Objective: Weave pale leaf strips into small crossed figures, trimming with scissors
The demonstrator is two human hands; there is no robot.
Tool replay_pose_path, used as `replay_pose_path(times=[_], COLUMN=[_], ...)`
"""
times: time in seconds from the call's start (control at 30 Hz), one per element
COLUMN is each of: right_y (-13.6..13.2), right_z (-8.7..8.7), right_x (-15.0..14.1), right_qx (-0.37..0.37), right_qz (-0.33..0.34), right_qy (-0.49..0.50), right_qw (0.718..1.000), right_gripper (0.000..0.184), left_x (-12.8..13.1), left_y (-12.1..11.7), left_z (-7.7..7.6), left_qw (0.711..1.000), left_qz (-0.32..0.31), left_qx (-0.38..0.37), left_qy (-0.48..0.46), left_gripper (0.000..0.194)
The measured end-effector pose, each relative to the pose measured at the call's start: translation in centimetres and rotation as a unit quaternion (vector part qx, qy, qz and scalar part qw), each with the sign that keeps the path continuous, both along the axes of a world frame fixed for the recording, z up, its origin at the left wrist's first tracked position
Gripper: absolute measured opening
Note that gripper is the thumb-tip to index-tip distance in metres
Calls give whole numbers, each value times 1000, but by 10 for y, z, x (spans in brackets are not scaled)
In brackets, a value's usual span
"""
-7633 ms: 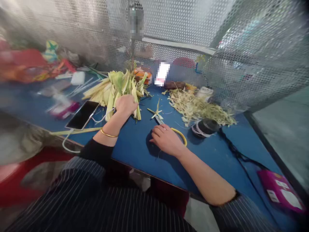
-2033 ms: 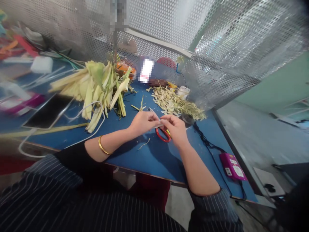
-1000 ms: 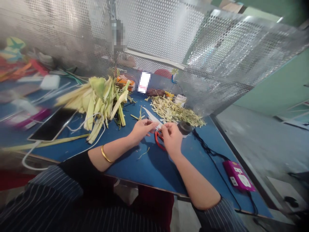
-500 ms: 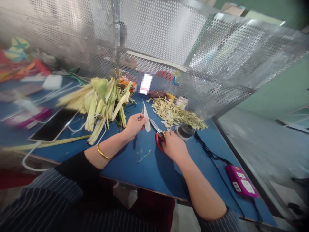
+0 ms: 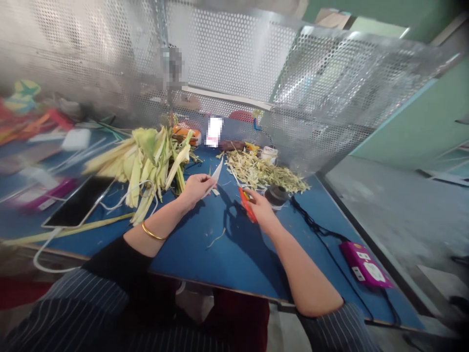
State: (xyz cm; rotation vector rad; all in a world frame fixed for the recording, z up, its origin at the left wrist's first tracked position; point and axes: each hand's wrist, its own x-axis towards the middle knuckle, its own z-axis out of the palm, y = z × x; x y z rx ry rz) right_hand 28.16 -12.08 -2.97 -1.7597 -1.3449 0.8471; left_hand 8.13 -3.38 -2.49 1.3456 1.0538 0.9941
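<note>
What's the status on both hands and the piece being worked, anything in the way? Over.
Left hand pinching pale strip. Right hand holding red-handled scissors, apart from the strip. Heap of shreds close beyond scissors, might crowd them.

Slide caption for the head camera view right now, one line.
Left hand holding a pale strip, right hand holding red-handled scissors, above a blue table.
</note>
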Motion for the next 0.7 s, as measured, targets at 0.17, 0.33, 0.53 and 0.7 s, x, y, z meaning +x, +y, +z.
replay_pose_path(times=[0.17, 0.33, 0.53, 0.7], right_y=[-8, -9, -10, -9], right_z=[11, 17, 19, 18], right_x=[-6, -1, -1, 0], right_qx=[-11, 19, 11, 9], right_qz=[71, 78, 87, 71], right_qy=[245, 152, 68, 27], right_qw=[967, 985, 994, 997], right_gripper=[45, 47, 45, 41], left_x=[-5, -8, -6, -5], left_y=[14, 18, 8, 7], left_z=[-11, -12, -3, -4], left_qw=[995, 989, 986, 981], left_qz=[63, 63, -26, -53], left_qx=[71, 110, 111, 98], left_qy=[31, 78, 125, 159], left_gripper=[30, 36, 37, 32])
